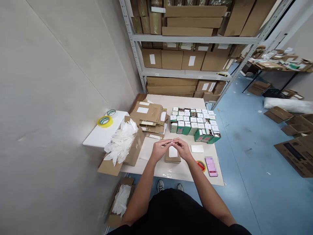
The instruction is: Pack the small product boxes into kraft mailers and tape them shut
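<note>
My left hand [160,150] and my right hand [182,148] meet at the fingertips over a small brown cardboard box [172,159] with a white label. Between the pinched fingers is a tiny pale scrap, too small to make out. To the right of my right hand lies a white card or slip [197,148]. A tape roll [201,165] with a red part and a phone [211,166] with a pink screen lie near the right front edge. Behind my hands stand rows of small green and white boxes [193,122].
Flattened cardboard mailers [149,112] are stacked at the back left of the table [156,171]. An open carton [135,148] overflows with crumpled white strips [122,140]. Yellow tape [105,121] sits on a white surface by the wall. Shelving [195,39] full of cartons stands behind.
</note>
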`<act>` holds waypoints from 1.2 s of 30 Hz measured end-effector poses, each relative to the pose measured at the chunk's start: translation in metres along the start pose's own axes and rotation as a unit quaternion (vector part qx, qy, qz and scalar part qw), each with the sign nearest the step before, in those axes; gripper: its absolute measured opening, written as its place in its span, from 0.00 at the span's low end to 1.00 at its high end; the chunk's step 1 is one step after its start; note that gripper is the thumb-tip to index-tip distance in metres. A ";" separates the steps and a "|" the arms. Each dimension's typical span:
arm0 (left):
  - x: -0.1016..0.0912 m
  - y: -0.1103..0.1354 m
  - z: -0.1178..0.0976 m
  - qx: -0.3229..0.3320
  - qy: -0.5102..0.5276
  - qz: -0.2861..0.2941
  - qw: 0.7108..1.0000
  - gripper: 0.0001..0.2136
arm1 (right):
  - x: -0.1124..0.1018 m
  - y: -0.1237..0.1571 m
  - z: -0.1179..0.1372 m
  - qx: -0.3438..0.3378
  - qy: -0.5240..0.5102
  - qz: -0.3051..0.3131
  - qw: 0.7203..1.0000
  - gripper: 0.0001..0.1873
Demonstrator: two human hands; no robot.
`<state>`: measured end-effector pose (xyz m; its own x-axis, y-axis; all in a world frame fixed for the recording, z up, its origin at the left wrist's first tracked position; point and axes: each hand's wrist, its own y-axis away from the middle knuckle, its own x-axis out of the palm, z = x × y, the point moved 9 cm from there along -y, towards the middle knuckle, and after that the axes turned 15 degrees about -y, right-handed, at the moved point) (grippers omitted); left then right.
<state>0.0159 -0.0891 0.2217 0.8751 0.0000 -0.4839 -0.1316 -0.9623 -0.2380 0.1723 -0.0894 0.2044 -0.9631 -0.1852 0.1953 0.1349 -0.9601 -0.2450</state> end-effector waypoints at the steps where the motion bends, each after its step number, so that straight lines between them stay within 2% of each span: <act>1: 0.001 0.002 -0.002 0.001 -0.003 -0.005 1.000 0.11 | -0.001 0.001 0.000 -0.003 -0.004 0.006 1.000 0.13; 7: 0.011 0.014 -0.014 -0.022 -0.031 -0.031 0.999 0.11 | -0.013 0.010 0.004 -0.005 -0.017 0.017 1.000 0.12; 10: 0.018 0.018 -0.014 -0.061 -0.036 -0.056 0.996 0.13 | -0.024 0.018 0.003 0.005 -0.033 0.011 0.999 0.13; 13: 0.025 0.024 -0.006 -0.116 0.016 -0.088 0.989 0.18 | -0.035 0.025 -0.006 0.032 -0.064 0.003 0.997 0.14; 17: 0.045 0.034 -0.002 -0.141 0.104 -0.076 0.982 0.27 | -0.047 0.033 -0.016 0.064 -0.090 -0.023 0.994 0.16; 20: 0.052 0.042 0.001 -0.156 0.128 -0.086 0.976 0.26 | -0.046 0.037 -0.013 0.064 -0.084 -0.011 0.994 0.15; 23: 0.046 0.049 0.006 -0.171 0.118 -0.123 0.971 0.22 | -0.039 0.040 -0.007 0.064 -0.085 0.023 0.994 0.13; 25: 0.038 0.051 0.009 -0.175 0.115 -0.147 0.967 0.19 | -0.038 0.040 -0.006 0.070 -0.090 0.021 0.993 0.13; 28: 0.023 0.052 0.015 -0.177 0.130 -0.176 0.960 0.16 | -0.038 0.037 -0.012 0.077 -0.102 -0.030 0.991 0.15; 30: 0.014 0.052 0.018 -0.172 0.140 -0.168 0.961 0.16 | -0.032 0.034 -0.017 0.082 -0.107 -0.066 0.989 0.17; 33: 0.003 0.054 0.020 -0.151 0.128 -0.128 0.972 0.16 | -0.004 0.029 -0.025 0.097 -0.084 -0.075 0.989 0.19; 36: -0.018 0.061 0.027 -0.142 0.110 -0.126 0.976 0.15 | 0.031 0.024 -0.029 0.100 -0.063 -0.061 0.991 0.20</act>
<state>-0.0206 -0.1402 0.1934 0.9461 0.2172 -0.2404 0.2070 -0.9760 -0.0671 0.1394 -0.1120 0.1771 -0.9403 -0.0769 0.3316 0.0737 -0.9970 -0.0223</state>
